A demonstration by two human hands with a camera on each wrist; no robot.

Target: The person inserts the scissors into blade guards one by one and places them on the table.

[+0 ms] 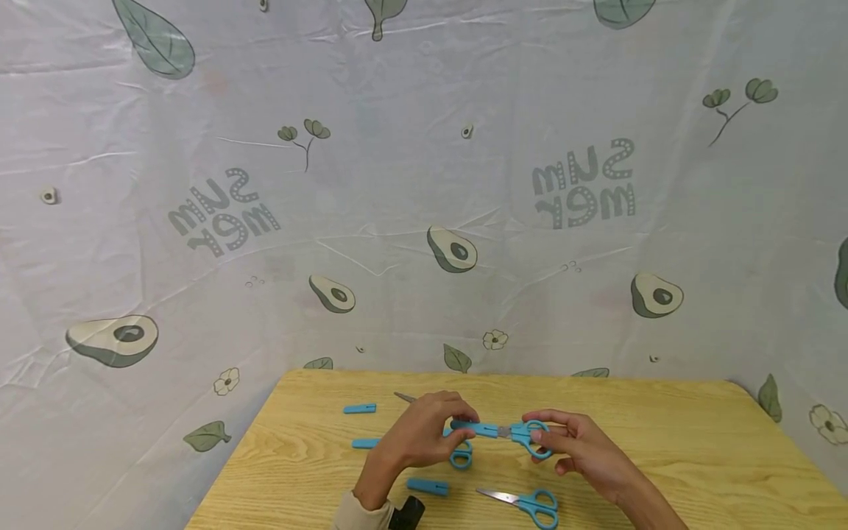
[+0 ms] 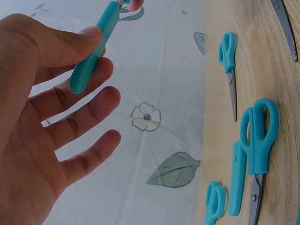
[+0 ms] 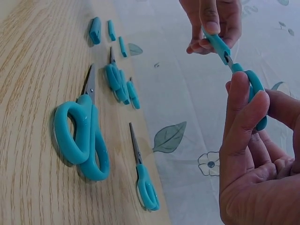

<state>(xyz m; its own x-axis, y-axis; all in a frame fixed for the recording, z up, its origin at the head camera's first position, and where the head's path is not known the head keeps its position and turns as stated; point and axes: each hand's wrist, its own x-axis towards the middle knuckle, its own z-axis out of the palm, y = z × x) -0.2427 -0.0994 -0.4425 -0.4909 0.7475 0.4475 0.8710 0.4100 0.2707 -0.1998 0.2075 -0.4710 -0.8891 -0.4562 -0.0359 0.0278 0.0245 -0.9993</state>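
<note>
My left hand [image 1: 424, 430] pinches a blue blade cover [image 1: 482, 429] between thumb and fingers, above the table. Facing it, my right hand [image 1: 586, 450] grips blue-handled scissors [image 1: 520, 433] by their finger loops. The scissors' blades point left into the cover's mouth, and a short stretch of metal shows between cover and handles. In the left wrist view the thumb lies along the cover [image 2: 99, 44], the lower fingers spread away from it. The right wrist view shows fingers around the handle [image 3: 255, 84] and the cover [image 3: 218, 46] in line with the blade.
Uncovered scissors [image 1: 530, 503] lie on the wooden table [image 1: 695, 449] at the front. A loose cover [image 1: 427, 486] is left of them, with more covers [image 1: 360, 408] at the left. Other scissors [image 1: 461, 455] lie partly behind my left hand. A patterned curtain [image 1: 397, 184] hangs behind the table.
</note>
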